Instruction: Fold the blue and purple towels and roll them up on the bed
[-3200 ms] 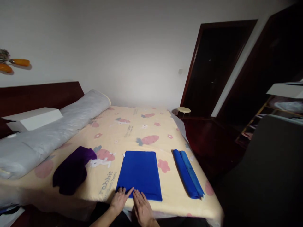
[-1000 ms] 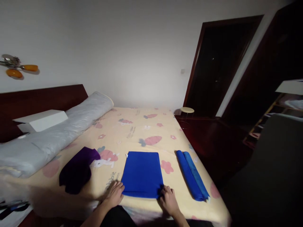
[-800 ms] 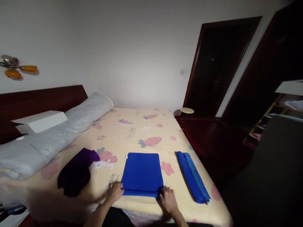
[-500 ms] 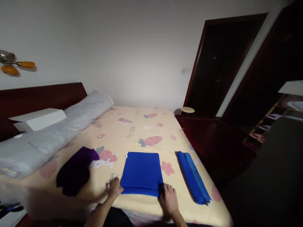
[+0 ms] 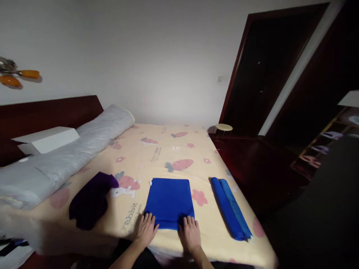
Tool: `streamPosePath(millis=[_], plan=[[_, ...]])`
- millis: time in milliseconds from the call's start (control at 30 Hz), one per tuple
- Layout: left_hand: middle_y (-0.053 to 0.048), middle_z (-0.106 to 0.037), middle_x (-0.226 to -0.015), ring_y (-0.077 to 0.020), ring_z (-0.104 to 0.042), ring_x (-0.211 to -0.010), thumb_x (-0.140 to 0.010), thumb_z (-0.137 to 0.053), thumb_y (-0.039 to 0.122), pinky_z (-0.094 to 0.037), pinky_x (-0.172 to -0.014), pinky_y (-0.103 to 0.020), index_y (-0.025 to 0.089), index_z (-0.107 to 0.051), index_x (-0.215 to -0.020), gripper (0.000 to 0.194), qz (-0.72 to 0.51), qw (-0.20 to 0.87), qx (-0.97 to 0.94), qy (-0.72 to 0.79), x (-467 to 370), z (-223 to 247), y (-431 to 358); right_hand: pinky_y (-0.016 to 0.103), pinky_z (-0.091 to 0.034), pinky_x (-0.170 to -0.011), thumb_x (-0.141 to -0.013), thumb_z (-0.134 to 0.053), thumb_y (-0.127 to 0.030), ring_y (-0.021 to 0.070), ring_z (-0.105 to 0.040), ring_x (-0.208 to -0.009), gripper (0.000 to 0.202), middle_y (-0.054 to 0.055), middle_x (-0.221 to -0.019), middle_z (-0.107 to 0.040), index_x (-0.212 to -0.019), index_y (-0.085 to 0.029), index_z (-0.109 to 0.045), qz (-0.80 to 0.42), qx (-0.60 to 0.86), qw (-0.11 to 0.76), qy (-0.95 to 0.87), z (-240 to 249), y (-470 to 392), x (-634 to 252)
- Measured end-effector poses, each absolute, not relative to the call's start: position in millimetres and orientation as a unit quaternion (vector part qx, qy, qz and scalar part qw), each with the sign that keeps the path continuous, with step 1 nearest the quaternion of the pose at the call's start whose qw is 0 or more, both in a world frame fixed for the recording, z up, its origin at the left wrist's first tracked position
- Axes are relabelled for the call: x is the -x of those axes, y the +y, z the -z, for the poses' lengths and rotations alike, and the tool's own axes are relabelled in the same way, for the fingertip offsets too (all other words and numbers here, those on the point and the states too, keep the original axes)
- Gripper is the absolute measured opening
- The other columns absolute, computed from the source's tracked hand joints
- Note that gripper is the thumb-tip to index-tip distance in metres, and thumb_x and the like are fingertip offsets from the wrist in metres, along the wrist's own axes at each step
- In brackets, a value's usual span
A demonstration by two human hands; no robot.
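Note:
A blue cloth (image 5: 169, 198) lies flat on the bed, its near edge turned over in a narrow strip. My left hand (image 5: 147, 227) rests on the strip's left end, fingers bent over the fabric. On the strip's right part lies my right hand (image 5: 190, 231), fingers likewise over the cloth; its thumb is at the near edge. Two blue rolls (image 5: 230, 209) lie side by side to the right. To the left is a crumpled dark purple cloth (image 5: 91, 201).
The bed (image 5: 157, 157) has a cream patterned sheet. A long grey roll of bedding (image 5: 92, 134) and a white box (image 5: 53, 140) lie by the headboard (image 5: 56, 110). A round stool (image 5: 223, 127) stands beyond the bed; a shoe rack (image 5: 322, 145) is at right.
Both hands have moved inward from the strip's ends onto the cloth. The near strip looks rolled slightly further away from me. The camera view has shifted a little.

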State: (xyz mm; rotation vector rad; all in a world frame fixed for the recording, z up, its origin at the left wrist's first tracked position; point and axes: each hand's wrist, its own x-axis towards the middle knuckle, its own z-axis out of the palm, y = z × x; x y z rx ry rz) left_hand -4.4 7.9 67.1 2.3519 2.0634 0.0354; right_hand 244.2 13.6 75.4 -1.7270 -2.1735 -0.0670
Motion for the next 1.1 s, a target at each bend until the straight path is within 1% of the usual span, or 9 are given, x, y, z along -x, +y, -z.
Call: streamPosePath(millis=[67, 167, 300, 400, 500, 667, 833, 967, 1100], plan=[[-0.013, -0.058, -0.136, -0.0292, -0.048, -0.129, -0.090, -0.036, 0.017, -0.034, -0.109, -0.052, 0.021, -0.054, -0.132, 0.046, -0.022, 0.015, -0.768, 0.640, -6, -63, 12, 0.045, -0.034, -0.098, -0.087, -0.049, -0.018, 0.0296, -0.054, -0.110, 0.029, 0.013, -0.113, -0.065, -0.112, -0.019, -0.063, 0.006, 0.583, 0.192, -0.789, -64, 16, -233], [-0.007, -0.059, -0.135, -0.0226, -0.048, -0.130, -0.086, -0.036, 0.006, -0.036, -0.110, -0.044, 0.026, -0.054, -0.132, 0.053, -0.028, 0.033, -0.795, 0.605, -23, -60, 15, 0.043, -0.032, -0.102, -0.083, -0.050, -0.012, 0.0267, -0.053, -0.114, 0.036, 0.008, -0.117, -0.064, -0.115, -0.023, -0.062, -0.043, 0.533, 0.210, -0.818, -50, 16, -217], [-0.005, -0.059, -0.134, -0.0200, -0.045, -0.133, -0.091, -0.035, 0.014, -0.036, -0.112, -0.042, 0.027, -0.057, -0.126, 0.044, -0.086, 0.053, -0.770, 0.629, -36, -54, 15, 0.043, -0.035, -0.098, -0.080, -0.050, -0.010, 0.0268, -0.054, -0.108, 0.038, 0.007, -0.111, -0.064, -0.113, -0.023, -0.061, -0.066, 0.549, 0.245, -0.797, -49, 13, -206], [-0.007, -0.057, -0.139, -0.0236, -0.044, -0.134, -0.096, -0.035, 0.027, -0.037, -0.112, -0.046, 0.023, -0.056, -0.128, 0.039, -0.097, 0.047, -0.754, 0.648, -30, -46, 14, 0.043, -0.035, -0.097, -0.080, -0.050, -0.015, 0.0269, -0.053, -0.105, 0.036, 0.007, -0.110, -0.064, -0.114, -0.023, -0.059, -0.069, 0.546, 0.269, -0.790, -56, 13, -208], [-0.008, -0.056, -0.140, -0.0252, -0.047, -0.133, -0.096, -0.039, 0.033, -0.040, -0.110, -0.046, 0.023, -0.054, -0.131, 0.040, -0.081, 0.010, -0.781, 0.619, -17, -37, 12, 0.043, -0.034, -0.098, -0.080, -0.050, -0.017, 0.0266, -0.053, -0.106, 0.031, 0.006, -0.110, -0.063, -0.109, -0.025, -0.060, -0.084, 0.541, 0.256, -0.797, -62, 13, -212], [-0.006, -0.060, -0.136, -0.0229, -0.052, -0.128, -0.097, -0.038, 0.036, -0.044, -0.107, -0.042, 0.026, -0.054, -0.129, 0.037, -0.094, -0.047, -0.815, 0.570, -3, -31, 7, 0.042, -0.031, -0.101, -0.082, -0.046, -0.019, 0.0254, -0.052, -0.109, 0.033, 0.007, -0.113, -0.063, -0.112, -0.023, -0.059, -0.100, 0.529, 0.227, -0.811, -64, 14, -216], [-0.004, -0.067, -0.125, -0.0197, -0.058, -0.120, -0.098, -0.036, 0.029, -0.046, -0.106, -0.037, 0.026, -0.057, -0.124, 0.034, -0.112, -0.050, -0.822, 0.556, 0, -36, 7, 0.041, -0.030, -0.099, -0.085, -0.046, -0.021, 0.0256, -0.055, -0.101, 0.022, 0.006, -0.100, -0.065, -0.101, -0.021, -0.061, -0.069, 0.538, 0.238, -0.806, -59, 16, -220], [-0.006, -0.070, -0.117, -0.0195, -0.062, -0.115, -0.097, -0.034, 0.023, -0.049, -0.100, -0.034, 0.023, -0.061, -0.118, 0.034, -0.099, -0.053, -0.825, 0.553, 1, -43, 12, 0.038, -0.032, -0.094, -0.093, -0.041, -0.024, 0.0241, -0.057, -0.092, 0.020, 0.005, -0.091, -0.065, -0.095, -0.022, -0.061, -0.012, 0.541, 0.260, -0.800, -57, 20, -230], [-0.006, -0.071, -0.114, -0.0195, -0.063, -0.112, -0.096, -0.035, 0.021, -0.051, -0.098, -0.034, 0.024, -0.064, -0.115, 0.035, -0.099, -0.054, -0.823, 0.557, 4, -45, 14, 0.035, -0.034, -0.082, -0.098, -0.038, -0.028, 0.0216, -0.057, -0.081, 0.024, 0.003, -0.082, -0.063, -0.090, -0.023, -0.060, 0.007, 0.536, 0.267, -0.801, -55, 23, -251]])
